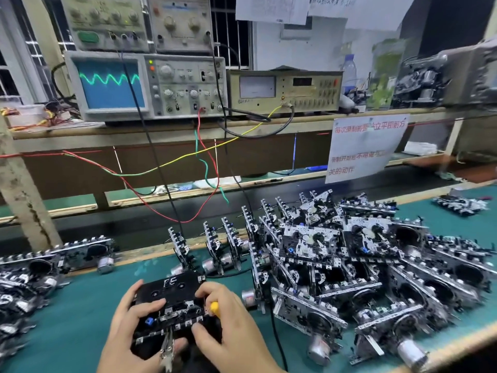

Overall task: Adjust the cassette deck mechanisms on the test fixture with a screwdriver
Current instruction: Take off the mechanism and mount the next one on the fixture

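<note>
The cassette deck mechanism (172, 305), black and marked "FE", is gripped on the green mat (80, 313) by the left hand (129, 321); a yellow-handled screwdriver (214, 308) is pinched in the right hand (228, 324).

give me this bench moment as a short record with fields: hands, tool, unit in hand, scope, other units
left hand: left hand grips the left side of the cassette deck mechanism, thumb on top
right hand: right hand holds the mechanism's right side and the yellow-handled screwdriver
unit in hand: black cassette on top, marked in white; alligator clip at its near edge
scope: oscilloscope on the shelf shows a green wavy trace
other units: pile of mechanisms to the right on the green mat, more at left
</note>
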Tool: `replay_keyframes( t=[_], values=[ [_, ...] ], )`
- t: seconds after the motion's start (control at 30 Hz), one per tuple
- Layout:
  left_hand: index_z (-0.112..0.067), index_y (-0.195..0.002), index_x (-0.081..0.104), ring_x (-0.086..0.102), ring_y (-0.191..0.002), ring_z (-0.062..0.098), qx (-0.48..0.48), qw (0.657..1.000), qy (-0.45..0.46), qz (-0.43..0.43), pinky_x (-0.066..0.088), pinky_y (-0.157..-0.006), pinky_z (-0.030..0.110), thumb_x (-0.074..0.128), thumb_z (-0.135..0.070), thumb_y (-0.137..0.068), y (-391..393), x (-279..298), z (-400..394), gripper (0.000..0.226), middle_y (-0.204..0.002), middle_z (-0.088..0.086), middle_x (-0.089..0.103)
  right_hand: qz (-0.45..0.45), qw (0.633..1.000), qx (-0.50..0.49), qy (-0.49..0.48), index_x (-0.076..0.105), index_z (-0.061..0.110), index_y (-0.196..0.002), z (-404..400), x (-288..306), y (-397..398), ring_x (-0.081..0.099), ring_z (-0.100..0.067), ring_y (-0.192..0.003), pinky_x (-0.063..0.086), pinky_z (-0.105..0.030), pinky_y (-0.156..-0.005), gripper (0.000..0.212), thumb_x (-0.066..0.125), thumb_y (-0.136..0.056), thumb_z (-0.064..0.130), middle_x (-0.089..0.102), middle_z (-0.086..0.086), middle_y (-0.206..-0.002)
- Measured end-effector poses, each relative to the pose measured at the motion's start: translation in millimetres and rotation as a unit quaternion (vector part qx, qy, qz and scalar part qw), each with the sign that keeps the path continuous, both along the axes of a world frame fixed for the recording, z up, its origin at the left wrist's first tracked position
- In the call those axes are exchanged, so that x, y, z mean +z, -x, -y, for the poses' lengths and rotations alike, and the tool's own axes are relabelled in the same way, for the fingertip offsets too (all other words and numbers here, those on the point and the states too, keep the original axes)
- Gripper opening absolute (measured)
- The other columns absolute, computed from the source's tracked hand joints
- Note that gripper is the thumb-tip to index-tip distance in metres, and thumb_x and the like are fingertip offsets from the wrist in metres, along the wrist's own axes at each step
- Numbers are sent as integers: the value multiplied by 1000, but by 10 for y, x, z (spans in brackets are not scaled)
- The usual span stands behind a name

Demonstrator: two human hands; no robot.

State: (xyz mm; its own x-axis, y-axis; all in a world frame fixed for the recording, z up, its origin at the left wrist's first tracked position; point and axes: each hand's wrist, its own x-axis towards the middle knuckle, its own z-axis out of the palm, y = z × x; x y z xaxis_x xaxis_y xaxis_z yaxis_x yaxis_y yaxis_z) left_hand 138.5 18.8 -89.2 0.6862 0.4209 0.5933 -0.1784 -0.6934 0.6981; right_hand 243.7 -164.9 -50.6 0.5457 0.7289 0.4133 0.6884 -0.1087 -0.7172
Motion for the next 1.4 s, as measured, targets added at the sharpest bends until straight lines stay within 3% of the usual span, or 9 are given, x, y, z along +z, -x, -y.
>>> replay_keyframes(
  t=[0.17,0.47,0.67,0.8,0.93,1.1,1.27,1.4],
  values=[
    [-53,-107,66,50,-134,22,-4,1000,-11,1,39,-100,9,84,-58,-45,-19,30,-11,64,-151,-3,44,6,1000,-8,-24,28,48,-107,-23,-35,36,42,1,-108,38,-20,-89,29,51,-91,44,50,22,-120],
    [-51,-104,68,50,-133,20,-7,1000,-11,4,42,-97,11,83,-57,-44,7,53,31,63,-151,-3,45,7,999,-10,-35,28,49,-109,-38,-63,30,40,7,-102,36,-17,-83,31,52,-90,45,51,18,-115],
    [-25,-103,71,52,-132,30,-5,1000,-11,-18,35,-103,7,82,-59,-48,-37,27,-41,66,-147,7,48,2,999,-7,-38,37,38,-106,-37,-50,30,40,3,-105,38,-20,-88,23,53,-90,43,46,28,-118],
    [-27,-105,71,47,-135,0,-12,1000,4,-6,33,-105,7,71,-84,-58,-36,64,-5,74,-148,9,48,7,999,-4,-39,47,19,-108,-37,-15,19,41,0,-106,40,-26,-91,32,51,-91,46,39,42,-114],
    [-42,-104,71,51,-134,11,-8,1000,-7,1,37,-103,13,75,-81,-55,-28,82,-1,62,-149,7,47,14,999,-8,-44,47,20,-106,-41,-24,13,41,1,-108,40,-25,-90,32,51,-91,47,40,41,-118],
    [-25,-101,72,40,-132,-16,8,1000,-7,-9,28,-105,0,68,-88,-56,-44,79,29,78,-146,14,49,20,999,-12,-45,47,19,-106,-51,-63,11,41,1,-107,40,-24,-89,32,51,-91,47,41,40,-122],
    [-43,-104,70,43,-133,-11,3,1000,-18,-20,31,-105,3,81,-64,-48,-4,123,43,61,-148,10,48,21,999,-15,-48,45,21,-104,-45,-77,10,41,1,-106,37,-19,-87,29,50,-91,47,42,36,-127],
    [-31,-101,72,40,-133,-13,37,999,1,-29,28,-106,4,68,-89,-54,-17,142,47,74,-147,10,49,5,999,-3,-39,46,20,-105,-22,-58,-7,40,4,-110,35,-16,-91,27,48,-92,43,43,35,-126]
  ],
)
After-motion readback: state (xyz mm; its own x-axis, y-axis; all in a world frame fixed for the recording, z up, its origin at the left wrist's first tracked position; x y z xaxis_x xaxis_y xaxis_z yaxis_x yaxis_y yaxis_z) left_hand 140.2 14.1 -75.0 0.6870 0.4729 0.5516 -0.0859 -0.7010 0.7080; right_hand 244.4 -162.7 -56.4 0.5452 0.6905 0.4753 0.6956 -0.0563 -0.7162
